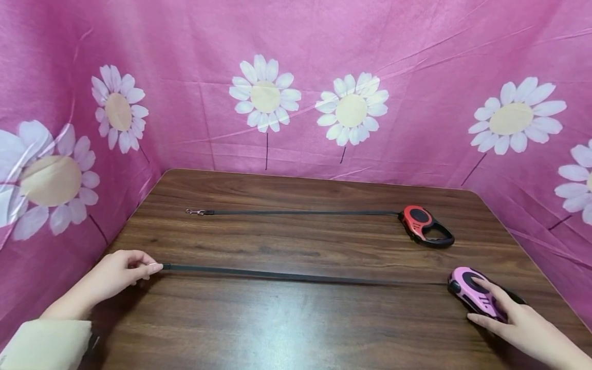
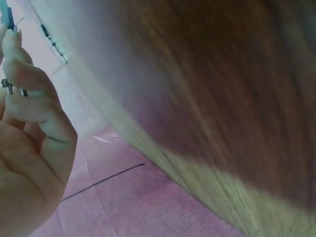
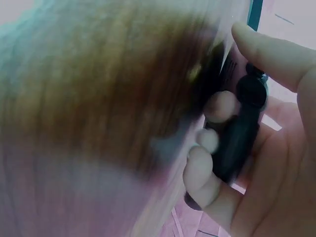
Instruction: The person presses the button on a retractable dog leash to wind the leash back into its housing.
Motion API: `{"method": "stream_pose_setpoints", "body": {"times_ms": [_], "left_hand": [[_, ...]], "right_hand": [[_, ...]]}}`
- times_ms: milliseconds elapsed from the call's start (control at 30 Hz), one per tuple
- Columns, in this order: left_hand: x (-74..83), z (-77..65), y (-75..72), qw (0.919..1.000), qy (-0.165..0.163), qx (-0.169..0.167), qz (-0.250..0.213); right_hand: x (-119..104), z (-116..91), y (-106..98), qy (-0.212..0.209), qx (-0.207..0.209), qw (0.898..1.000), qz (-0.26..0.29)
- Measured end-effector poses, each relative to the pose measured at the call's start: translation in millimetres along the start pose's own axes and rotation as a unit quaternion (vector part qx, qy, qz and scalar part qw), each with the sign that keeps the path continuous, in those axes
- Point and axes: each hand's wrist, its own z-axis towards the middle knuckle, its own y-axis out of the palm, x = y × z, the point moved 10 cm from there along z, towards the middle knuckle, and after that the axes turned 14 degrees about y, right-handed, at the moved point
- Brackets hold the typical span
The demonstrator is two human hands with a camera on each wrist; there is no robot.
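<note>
At the table's left, my left hand (image 1: 121, 273) pinches the clip end of a black strap (image 1: 287, 276). In the left wrist view, bits of the metal clip (image 2: 8, 85) show between the curled fingers. Stretched across the table, the strap runs to a pink retractable dog leash (image 1: 467, 293) at the right. My right hand (image 1: 527, 325) grips that leash. Its fingers wrap the black handle (image 3: 232, 148) in the right wrist view, with the thumb along the casing. Part of the handle is hidden behind the hand.
A red retractable leash (image 1: 418, 218) lies farther back on the brown wooden table (image 1: 259, 324). Its black strap (image 1: 300, 213) is drawn out leftward to a metal snap hook (image 1: 195, 211). Pink flowered cloth (image 1: 305, 159) hangs round the table's back and sides.
</note>
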Motion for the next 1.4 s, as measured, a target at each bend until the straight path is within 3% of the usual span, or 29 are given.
{"method": "stream_pose_setpoints", "body": {"times_ms": [233,533,667,800,1100,1400], "left_hand": [[-5.6,-6.0,-11.9,0.9989,-0.024,0.038,-0.016],[-6.9,-7.9,-18.0,0.9976,-0.030,0.056,-0.028],[-6.6,-7.9,-20.1,0.9972,-0.031,0.058,-0.035],[-4.6,-7.6,-21.2,0.9971,-0.025,0.062,-0.037],[1.4,-7.2,-27.7,0.9952,-0.018,0.091,-0.031],[8.1,-6.0,-38.8,0.9897,-0.005,0.141,-0.024]], "right_hand": [[-4.3,0.6,-3.5,0.011,-0.001,1.000,0.001],[-0.1,0.1,1.4,0.011,-0.016,0.999,0.027],[3.9,-0.8,7.5,-0.007,-0.017,0.998,0.057],[1.3,-0.5,5.2,-0.029,0.012,0.997,0.074],[-11.5,-6.7,-23.7,-0.037,0.101,0.992,0.065],[-19.5,-16.1,-42.4,-0.054,0.168,0.981,0.078]]}}
